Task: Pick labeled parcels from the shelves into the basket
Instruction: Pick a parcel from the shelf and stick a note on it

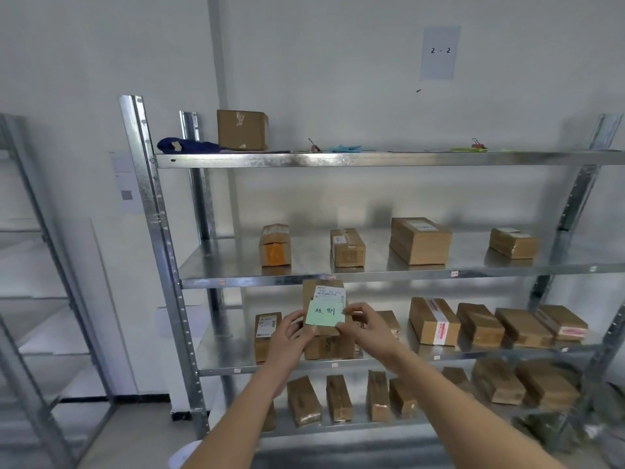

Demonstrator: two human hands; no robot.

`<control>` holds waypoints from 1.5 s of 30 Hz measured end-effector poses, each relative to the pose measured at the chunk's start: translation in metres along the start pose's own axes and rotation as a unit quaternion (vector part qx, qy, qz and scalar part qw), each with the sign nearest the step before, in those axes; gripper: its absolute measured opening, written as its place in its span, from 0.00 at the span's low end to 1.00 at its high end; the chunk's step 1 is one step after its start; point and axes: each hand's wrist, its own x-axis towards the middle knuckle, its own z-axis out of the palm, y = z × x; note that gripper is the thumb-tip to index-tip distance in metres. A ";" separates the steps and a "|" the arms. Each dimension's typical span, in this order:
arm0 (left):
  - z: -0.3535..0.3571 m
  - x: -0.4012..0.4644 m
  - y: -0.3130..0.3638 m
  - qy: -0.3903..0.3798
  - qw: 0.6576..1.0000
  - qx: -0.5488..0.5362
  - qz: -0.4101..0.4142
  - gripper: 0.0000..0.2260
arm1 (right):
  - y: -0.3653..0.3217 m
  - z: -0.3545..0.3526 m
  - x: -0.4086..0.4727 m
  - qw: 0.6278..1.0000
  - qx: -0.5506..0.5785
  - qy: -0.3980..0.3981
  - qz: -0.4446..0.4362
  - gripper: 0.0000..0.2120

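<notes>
Held parcel: a brown cardboard parcel (323, 299) with a white printed label at its top is held upright in front of the shelving, level with the gap between the second and third shelves.
Green note: a pale green slip (324, 314) with dark handwriting lies against the parcel's front, just below the white label and overlapping its lower edge.
Left hand: the left hand (291, 336) grips the parcel's lower left side, thumb near the note's left edge.
Right hand: the right hand (367, 330) pinches the note's right edge against the parcel, fingers curled round the parcel's right side.
Third shelf: behind the hands stand a labelled box (267, 335) at left and a larger box (329, 346) directly under the held parcel; to the right a tape-banded box (434, 321) and further brown parcels side by side.
Second shelf: four labelled cardboard boxes spaced well apart, one with an orange patch (274, 245).
Bottom shelf: a row of brown parcels standing on end, partly blurred.
Top shelf: one cardboard box (242, 129) beside a dark blue cloth (186, 145), plus binder clips and flat papers.
Shelving: a galvanised metal rack (159, 231) against a white wall.
Wall sign: a sheet reading "2 - 2" (439, 51) above the rack.
Basket: cannot tell where it is.
</notes>
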 end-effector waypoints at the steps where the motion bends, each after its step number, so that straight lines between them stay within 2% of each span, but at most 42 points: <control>1: -0.001 -0.005 -0.001 0.000 1.000 -0.001 -0.003 0.21 | 0.002 0.002 -0.002 1.000 -0.007 -0.010 -0.003 0.21; 4: -0.010 -0.016 -0.003 0.000 1.000 0.010 -0.015 0.29 | 0.003 0.012 -0.009 0.998 -0.047 -0.031 -0.015 0.31; 6: -0.021 -0.021 -0.003 0.000 1.000 0.012 -0.017 0.29 | 0.001 0.025 -0.013 0.998 -0.055 -0.036 -0.014 0.33; 13: -0.094 -0.043 -0.006 0.029 0.999 -0.016 -0.021 0.20 | -0.027 0.103 -0.020 0.989 -0.131 -0.055 -0.045 0.38; 17: -0.156 -0.057 -0.004 0.050 0.998 -0.017 -0.024 0.19 | -0.050 0.170 -0.024 0.982 -0.161 -0.071 -0.065 0.41; 21: -0.227 -0.072 -0.004 0.069 0.996 -0.026 -0.044 0.14 | -0.069 0.246 -0.030 0.980 -0.174 -0.078 -0.061 0.45; 29: -0.347 -0.096 -0.032 0.067 0.996 -0.001 -0.056 0.15 | -0.076 0.375 -0.040 0.974 -0.193 -0.109 -0.039 0.50; 36: -0.412 -0.062 -0.080 0.075 0.993 0.030 -0.088 0.15 | -0.050 0.448 -0.003 0.964 -0.225 -0.138 -0.004 0.54; 39: -0.436 -0.027 -0.114 0.081 0.990 0.056 -0.105 0.18 | -0.017 0.482 0.029 0.963 -0.227 -0.142 0.011 0.52; 45: -0.483 0.042 -0.222 0.077 0.958 0.226 -0.159 0.20 | 0.074 0.529 0.096 0.952 -0.231 -0.184 0.082 0.56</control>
